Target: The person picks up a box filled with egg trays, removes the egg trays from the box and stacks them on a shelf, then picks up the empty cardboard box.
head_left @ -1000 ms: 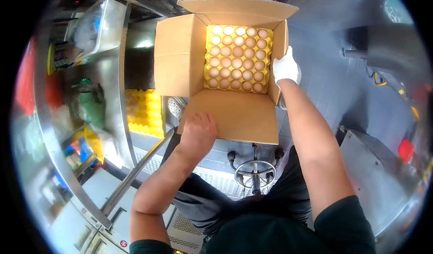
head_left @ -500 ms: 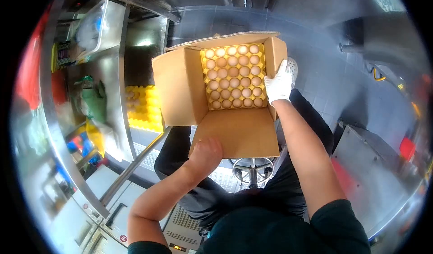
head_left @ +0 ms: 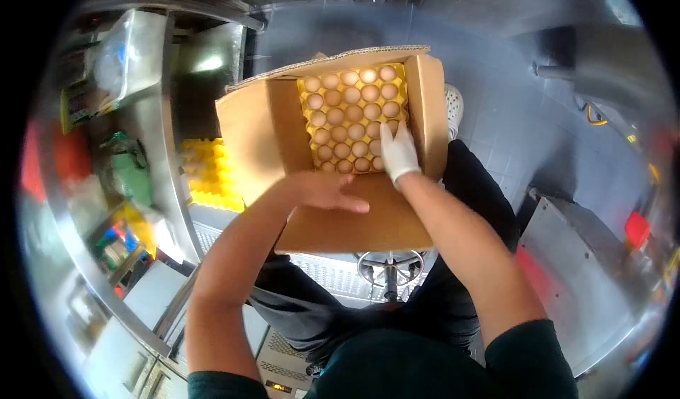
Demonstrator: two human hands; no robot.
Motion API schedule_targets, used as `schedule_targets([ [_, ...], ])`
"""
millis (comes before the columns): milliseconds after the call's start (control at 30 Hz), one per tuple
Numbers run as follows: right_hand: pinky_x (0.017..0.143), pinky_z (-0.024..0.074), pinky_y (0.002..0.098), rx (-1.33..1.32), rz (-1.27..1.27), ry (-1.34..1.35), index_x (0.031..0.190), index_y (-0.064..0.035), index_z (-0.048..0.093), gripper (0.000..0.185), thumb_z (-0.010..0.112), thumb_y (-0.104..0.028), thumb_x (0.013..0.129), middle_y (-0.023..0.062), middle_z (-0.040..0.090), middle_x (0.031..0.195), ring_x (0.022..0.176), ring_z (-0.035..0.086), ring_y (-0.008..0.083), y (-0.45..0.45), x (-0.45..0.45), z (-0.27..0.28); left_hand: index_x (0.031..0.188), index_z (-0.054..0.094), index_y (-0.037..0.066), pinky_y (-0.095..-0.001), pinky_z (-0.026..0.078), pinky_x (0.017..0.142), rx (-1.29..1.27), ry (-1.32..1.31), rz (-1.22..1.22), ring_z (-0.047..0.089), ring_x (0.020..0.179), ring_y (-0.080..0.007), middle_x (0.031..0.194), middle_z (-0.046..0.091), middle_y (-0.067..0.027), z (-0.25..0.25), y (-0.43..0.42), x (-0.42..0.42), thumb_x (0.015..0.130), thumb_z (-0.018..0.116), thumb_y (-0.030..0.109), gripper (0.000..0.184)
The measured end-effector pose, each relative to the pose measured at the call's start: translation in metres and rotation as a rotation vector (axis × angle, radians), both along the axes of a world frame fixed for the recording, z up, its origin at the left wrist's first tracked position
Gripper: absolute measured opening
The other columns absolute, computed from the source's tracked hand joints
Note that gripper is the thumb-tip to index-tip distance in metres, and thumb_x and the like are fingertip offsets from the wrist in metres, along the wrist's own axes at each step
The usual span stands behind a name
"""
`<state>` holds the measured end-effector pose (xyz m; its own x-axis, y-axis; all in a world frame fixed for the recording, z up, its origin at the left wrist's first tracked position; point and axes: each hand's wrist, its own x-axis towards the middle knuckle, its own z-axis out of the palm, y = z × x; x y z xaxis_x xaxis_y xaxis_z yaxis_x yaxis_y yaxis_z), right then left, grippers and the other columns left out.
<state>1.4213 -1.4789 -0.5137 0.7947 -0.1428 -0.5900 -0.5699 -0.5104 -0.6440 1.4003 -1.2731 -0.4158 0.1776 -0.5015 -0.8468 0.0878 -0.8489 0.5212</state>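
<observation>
Right grip (head_left: 399,151) (gloved) covers some eggs (head_left: 353,113) — the tray (head_left: 402,100) runs lengthwise forward.

Showing eggs (head_left: 353,113) seated in a tray (head_left: 363,103), inside an open box (head_left: 251,130) at centre; placing shelves (head_left: 168,115) at left, a second tray (head_left: 228,190) between shelves and box, a shoe (head_left: 452,112) just right of the box, and floor (head_left: 489,108) behind and farther right.
</observation>
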Motion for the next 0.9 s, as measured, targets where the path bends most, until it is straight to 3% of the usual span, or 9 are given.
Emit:
schedule_targets([
  [100, 0.124, 0.0302, 0.0463, 0.042, -0.013, -0.102, 0.155, 0.0134, 0.034, 0.076, 0.054, -0.04, 0.106, 0.0381, 0.035, 0.161, 0.15, 0.037, 0.0465, 0.001, -0.039, -0.014, 0.15, 0.05, -0.002, -0.0554, 0.034, 0.121, -0.013, -0.171, -0.075, 0.049, 0.142, -0.0424, 0.151, 0.051, -0.028, 0.005, -0.042, -0.046, 0.095, 0.052, 0.077, 0.096],
  [200, 0.125, 0.0286, 0.0454, 0.207, -0.246, -0.134, 0.159, 0.0075, 0.033, 0.068, 0.05, -0.036, 0.109, 0.0327, 0.037, 0.163, 0.151, 0.037, 0.0441, 0.004, -0.016, -0.001, 0.149, 0.05, -0.004, -0.0654, 0.033, 0.117, -0.118, -0.772, 0.022, 0.046, 0.141, -0.0451, 0.149, 0.051, -0.026, 0.001, -0.063, -0.106, 0.088, 0.064, 0.075, 0.1],
  [333, 0.122, 0.0338, 0.0455, 0.13, -0.28, -0.131, 0.16, 0.0034, 0.033, 0.065, 0.048, -0.036, 0.111, 0.0296, 0.043, 0.16, 0.146, 0.044, 0.0429, 0.007, 0.017, -0.029, 0.139, 0.056, -0.001, -0.0645, 0.036, 0.113, -0.161, -1.053, 0.03, 0.051, 0.135, -0.0404, 0.146, 0.054, -0.023, -0.034, -0.073, -0.123, 0.08, 0.067, 0.076, 0.097],
  [433, 0.12, 0.0375, 0.0461, 0.106, -0.301, -0.09, 0.159, 0.002, 0.035, 0.065, 0.047, -0.042, 0.111, 0.0289, 0.047, 0.158, 0.143, 0.049, 0.0434, 0.014, 0.027, -0.039, 0.143, 0.057, 0.003, -0.0603, 0.038, 0.114, -0.151, -1.034, 0.067, 0.05, 0.138, -0.0382, 0.149, 0.054, -0.0215, -0.031, -0.072, -0.125, 0.088, 0.061, 0.074, 0.09],
  [467, 0.12, 0.0371, 0.0464, 0.074, -0.296, -0.069, 0.159, 0.0029, 0.036, 0.067, 0.047, -0.043, 0.111, 0.0296, 0.047, 0.157, 0.142, 0.048, 0.0443, 0.016, 0.029, -0.042, 0.142, 0.057, 0.001, -0.0549, 0.044, 0.11, -0.182, -0.981, 0.137, 0.057, 0.13, -0.0397, 0.143, 0.06, -0.0221, -0.03, -0.07, -0.122, 0.094, 0.065, 0.062, 0.078],
  [567, 0.121, 0.0352, 0.0482, -0.033, -0.19, -0.091, 0.158, 0.0074, 0.035, 0.07, 0.047, -0.043, 0.11, 0.0343, 0.044, 0.157, 0.144, 0.045, 0.0471, 0.014, 0.026, -0.068, 0.149, 0.049, -0.006, -0.0497, 0.045, 0.112, -0.113, -0.807, 0.785, 0.057, 0.132, -0.0436, 0.145, 0.057, -0.0295, -0.047, -0.057, -0.1, 0.1, 0.069, 0.043, 0.072],
  [633, 0.122, 0.0345, 0.0486, -0.083, -0.162, 0.005, 0.157, 0.0075, 0.037, 0.067, 0.047, -0.04, 0.11, 0.0352, 0.044, 0.156, 0.144, 0.045, 0.0479, 0.014, 0.034, -0.047, 0.147, 0.049, -0.006, -0.0514, 0.051, 0.103, 0.129, -0.837, 1.057, 0.062, 0.119, -0.0502, 0.133, 0.063, -0.0336, -0.06, -0.039, -0.046, 0.104, 0.062, 0.028, 0.056],
  [767, 0.121, 0.0349, 0.0491, -0.031, -0.123, -0.071, 0.156, 0.0074, 0.037, 0.068, 0.044, -0.042, 0.11, 0.0358, 0.046, 0.155, 0.143, 0.046, 0.0483, 0.005, 0.023, -0.07, 0.157, 0.034, -0.009, -0.0493, 0.042, 0.117, 0.32, -0.636, 1.327, 0.052, 0.136, -0.05, 0.146, 0.053, -0.0357, -0.148, 0.016, -0.005, 0.097, 0.058, 0.013, 0.068],
  [900, 0.119, 0.0367, 0.048, -0.08, -0.09, -0.091, 0.157, 0.0067, 0.037, 0.071, 0.042, -0.047, 0.111, 0.0358, 0.049, 0.152, 0.142, 0.048, 0.0467, 0.001, 0.029, -0.073, 0.16, 0.027, -0.006, -0.0468, 0.038, 0.121, 0.443, -0.462, 1.263, 0.048, 0.142, -0.046, 0.154, 0.048, -0.0332, -0.159, 0.002, 0.025, 0.09, 0.063, 0.014, 0.082],
])
